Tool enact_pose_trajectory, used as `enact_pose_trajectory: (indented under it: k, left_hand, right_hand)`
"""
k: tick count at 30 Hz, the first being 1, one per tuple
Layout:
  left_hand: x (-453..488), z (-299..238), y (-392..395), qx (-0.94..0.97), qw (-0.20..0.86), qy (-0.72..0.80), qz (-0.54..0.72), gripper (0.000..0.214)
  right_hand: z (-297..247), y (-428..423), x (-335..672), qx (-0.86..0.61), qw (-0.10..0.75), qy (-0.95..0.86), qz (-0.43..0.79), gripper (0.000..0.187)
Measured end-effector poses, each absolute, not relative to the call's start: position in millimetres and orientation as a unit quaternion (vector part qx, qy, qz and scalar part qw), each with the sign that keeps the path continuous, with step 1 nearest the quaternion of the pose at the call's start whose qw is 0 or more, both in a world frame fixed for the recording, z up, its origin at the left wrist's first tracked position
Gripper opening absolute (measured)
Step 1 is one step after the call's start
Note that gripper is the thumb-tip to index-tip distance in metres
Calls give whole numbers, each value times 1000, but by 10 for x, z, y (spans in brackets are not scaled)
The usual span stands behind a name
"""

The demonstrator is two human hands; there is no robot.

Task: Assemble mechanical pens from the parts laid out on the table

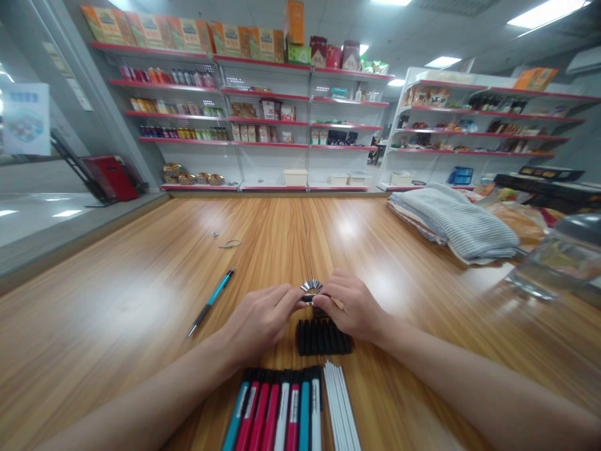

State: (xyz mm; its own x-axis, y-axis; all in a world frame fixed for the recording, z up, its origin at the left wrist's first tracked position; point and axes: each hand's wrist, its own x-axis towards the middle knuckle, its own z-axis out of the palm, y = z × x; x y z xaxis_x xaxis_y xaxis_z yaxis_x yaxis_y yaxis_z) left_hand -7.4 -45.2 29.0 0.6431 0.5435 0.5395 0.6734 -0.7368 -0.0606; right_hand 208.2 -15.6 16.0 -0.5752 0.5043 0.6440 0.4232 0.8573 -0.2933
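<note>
My left hand (257, 317) and my right hand (351, 305) meet at the middle of the wooden table (141, 300). Both pinch a small cluster of silver pen tips (312, 287) fanned out between the fingertips. Just below the hands lies a row of several black pen caps or grips (323, 337). Nearer to me sits a row of pen barrels (277, 410) in teal, red, white and black. Beside them lie several white refill tubes (340, 404). A teal pen (212, 300) lies alone to the left of my left hand.
A small ring (230, 243) and a tiny metal part (215, 234) lie further out on the table. Folded striped cloths (457, 227) are stacked at the right, with a clear plastic container (561, 257) beyond them. Shop shelves (263, 119) line the back wall.
</note>
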Motion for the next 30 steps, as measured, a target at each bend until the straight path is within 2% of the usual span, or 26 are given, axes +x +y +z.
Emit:
enact_pose_trajectory:
  k: [6,11,17,20,23,30]
  left_hand:
    - [-81,268,-445,-894,137,-362,-227,10]
    - [-65,283,-444,-898,156,-352,-212,17]
    - [-64,286,-439,-890,185,-353,-222,20]
    - [-74,274,-427,-892,184,-350,-222,19]
    - [-86,257,-411,-888,180,-362,-221,19]
    - [-108,215,-408,-886,166,-374,-217,16]
  right_hand:
    - [142,-157,2082,-256,380,-887,55,13]
    - [125,-123,2080,-261,373,-890,27,21]
    - [129,-128,2072,-264,383,-884,44,15]
    - [124,-132,2077,-270,364,-890,46,16]
    - [134,-146,2080,-271,389,-879,54,9]
    - [149,-149,2091,-272,374,-884,73,13]
